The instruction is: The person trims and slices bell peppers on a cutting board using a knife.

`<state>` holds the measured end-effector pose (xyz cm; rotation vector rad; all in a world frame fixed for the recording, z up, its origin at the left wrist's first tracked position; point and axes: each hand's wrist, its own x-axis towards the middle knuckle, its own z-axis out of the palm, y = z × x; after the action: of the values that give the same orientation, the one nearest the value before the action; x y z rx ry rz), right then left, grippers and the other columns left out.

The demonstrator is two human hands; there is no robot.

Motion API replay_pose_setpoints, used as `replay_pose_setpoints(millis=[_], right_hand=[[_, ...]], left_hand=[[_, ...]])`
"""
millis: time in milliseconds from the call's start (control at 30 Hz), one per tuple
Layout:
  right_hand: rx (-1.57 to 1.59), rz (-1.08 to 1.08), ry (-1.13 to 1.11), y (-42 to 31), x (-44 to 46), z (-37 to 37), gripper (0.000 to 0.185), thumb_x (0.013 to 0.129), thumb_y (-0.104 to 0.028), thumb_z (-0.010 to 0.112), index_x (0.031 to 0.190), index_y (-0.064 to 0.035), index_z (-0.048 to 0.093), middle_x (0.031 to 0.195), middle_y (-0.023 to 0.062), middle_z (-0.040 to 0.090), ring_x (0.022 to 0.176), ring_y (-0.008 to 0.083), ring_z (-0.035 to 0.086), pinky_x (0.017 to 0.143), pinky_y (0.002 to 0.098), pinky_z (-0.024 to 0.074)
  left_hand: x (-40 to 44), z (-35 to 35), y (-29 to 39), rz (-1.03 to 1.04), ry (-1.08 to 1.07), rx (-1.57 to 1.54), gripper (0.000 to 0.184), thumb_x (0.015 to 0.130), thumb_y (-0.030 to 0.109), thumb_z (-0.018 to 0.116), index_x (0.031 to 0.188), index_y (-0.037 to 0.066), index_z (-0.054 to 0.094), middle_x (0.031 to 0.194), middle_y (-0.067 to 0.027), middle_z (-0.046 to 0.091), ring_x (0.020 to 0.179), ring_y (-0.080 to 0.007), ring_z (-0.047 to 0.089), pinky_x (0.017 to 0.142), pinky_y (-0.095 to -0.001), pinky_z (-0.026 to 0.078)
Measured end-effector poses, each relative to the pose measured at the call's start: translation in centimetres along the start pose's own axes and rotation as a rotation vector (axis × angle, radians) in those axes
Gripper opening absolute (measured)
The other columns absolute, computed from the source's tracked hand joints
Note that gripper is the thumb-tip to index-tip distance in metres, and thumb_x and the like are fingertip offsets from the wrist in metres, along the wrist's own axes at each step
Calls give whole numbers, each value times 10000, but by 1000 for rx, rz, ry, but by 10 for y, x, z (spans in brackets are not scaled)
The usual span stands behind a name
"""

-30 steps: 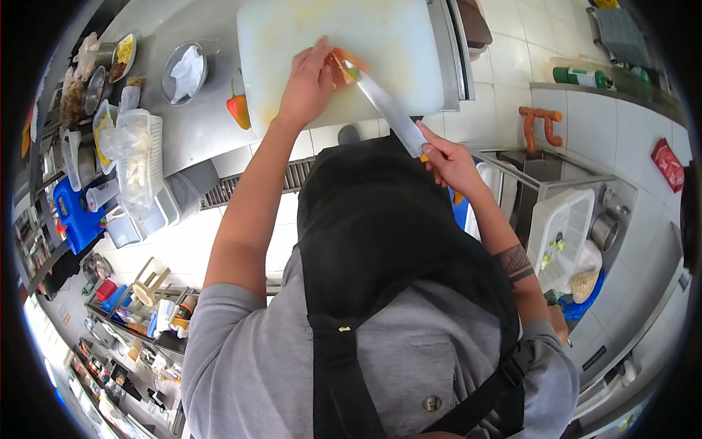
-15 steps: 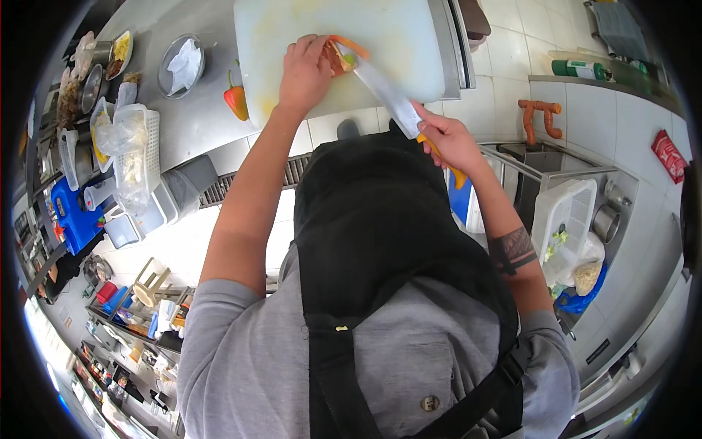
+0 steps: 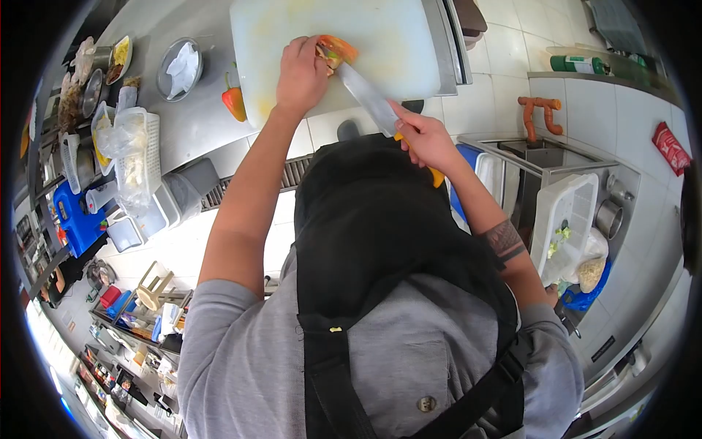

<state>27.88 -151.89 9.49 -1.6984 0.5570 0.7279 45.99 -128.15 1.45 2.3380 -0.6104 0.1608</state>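
- Your left hand, nearer, curls closed on the cut pepper at its two o'clock.
- Your right hand wraps the knife, blade towards eleven, tip beside the pepper.

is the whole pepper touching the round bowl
Apart. The head view shows bare steel counter between the whole pepper and the round bowl.

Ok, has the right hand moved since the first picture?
Yes: against the cutting board, the right hand, holding the knife, has shifted left and closer in.
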Motion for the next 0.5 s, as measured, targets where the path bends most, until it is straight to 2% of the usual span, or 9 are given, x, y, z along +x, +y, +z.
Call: replay_pose_setpoints(millis=[33,100,233,300,333,400,500], right_hand=[[-19,7,13,2,-4,-2,478,1143,-263,537,1606,-381,549,780,-2,599,531,66,541,479,247,492],[-39,16,27,3,-8,-6,475,1144,-267,537,1605,-379,551,780,-1,599,533,64,543,480,246,493],[-36,-2,11,3,-9,-11,497,1131,-247,532,1616,-353,540,777,7,604,547,76,550,497,267,505],[-30,-7,11,0,-9,-12,496,1131,-248,533,1616,-351,541,773,9,604,546,77,552,496,268,505],[-45,2,7,-2,-9,-14,495,1131,-245,533,1616,-347,542,767,13,603,541,79,550,497,268,506],[-45,2,20,-4,-10,-16,495,1130,-243,533,1616,-343,543,760,16,601,537,81,549,499,269,507],[-58,0,-8,-3,-9,-20,484,1140,-242,524,1608,-361,552,766,1,586,529,83,541,488,269,497]], left_hand=[[1,-1,1,1,5,3,422,976,120,601,1380,5,653,1416,-183,592,1254,-383,560,1125,-494,462],[-3,-3,11,3,123,90,419,984,209,657,1367,40,670,1394,-186,607,1243,-366,555,1124,-526,435],[0,-23,32,48,65,179,435,957,294,726,1344,96,704,1375,-137,633,1233,-344,548,1105,-516,422],[5,-36,35,195,-141,237,441,927,366,779,1308,147,740,1330,-82,680,1211,-327,574,1081,-507,422],[8,-38,35,204,-141,241,441,927,366,779,1308,147,740,1330,-82,680,1211,-327,574,1081,-507,422],[16,-41,36,228,-268,342,383,906,346,802,1224,136,770,1212,-40,732,1137,-301,608,1046,-462,429],[31,-47,44,189,-357,319,332,900,291,806,1175,107,780,1169,-58,747,1081,-296,632,1009,-448,472]])
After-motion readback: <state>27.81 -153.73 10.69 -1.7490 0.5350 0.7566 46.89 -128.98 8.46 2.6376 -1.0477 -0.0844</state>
